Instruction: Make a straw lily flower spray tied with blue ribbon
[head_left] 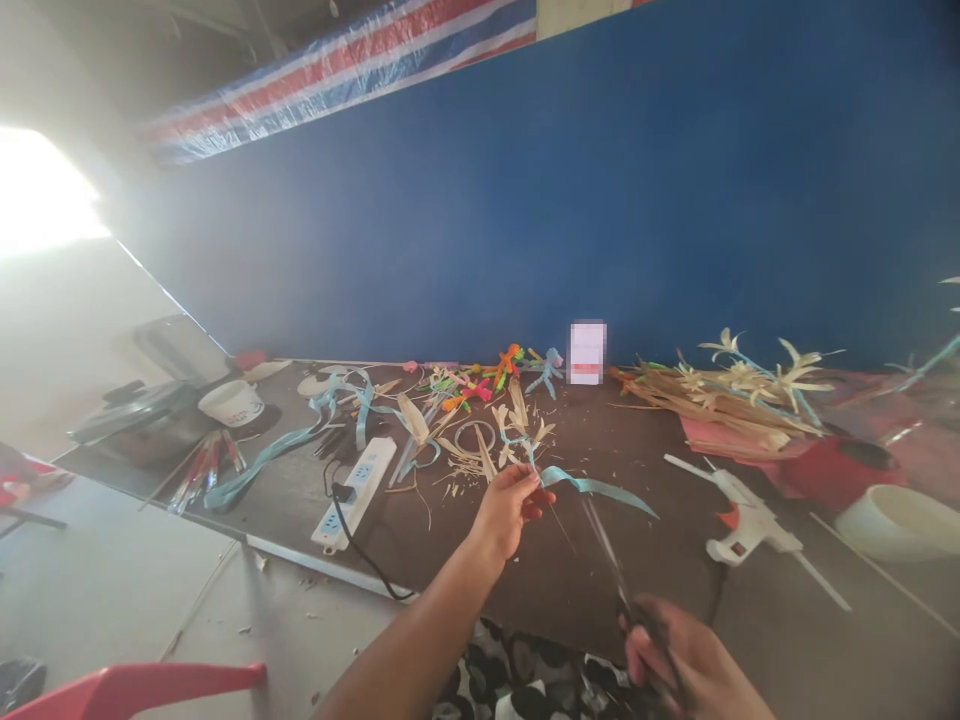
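Observation:
My left hand point(512, 503) pinches a thin stem wrapped with light blue ribbon point(600, 487), whose loose end trails off to the right. Cream dried-leaf flowers point(517, 425) stand just above those fingers. At the lower right my right hand point(667, 645) is closed round the handles of scissors point(609, 550), blurred by motion. Their blades point up and left, close below the ribbon; whether they touch it I cannot tell.
A white power strip point(355, 495) with a black cable lies left. The white glue gun point(754, 520) rests right, near a white roll point(896, 522). Dried leaves point(720, 400), a paper cup point(231, 403) and colourful pipe-cleaner figures point(506, 368) line the back. A red chair point(172, 685) is lower left.

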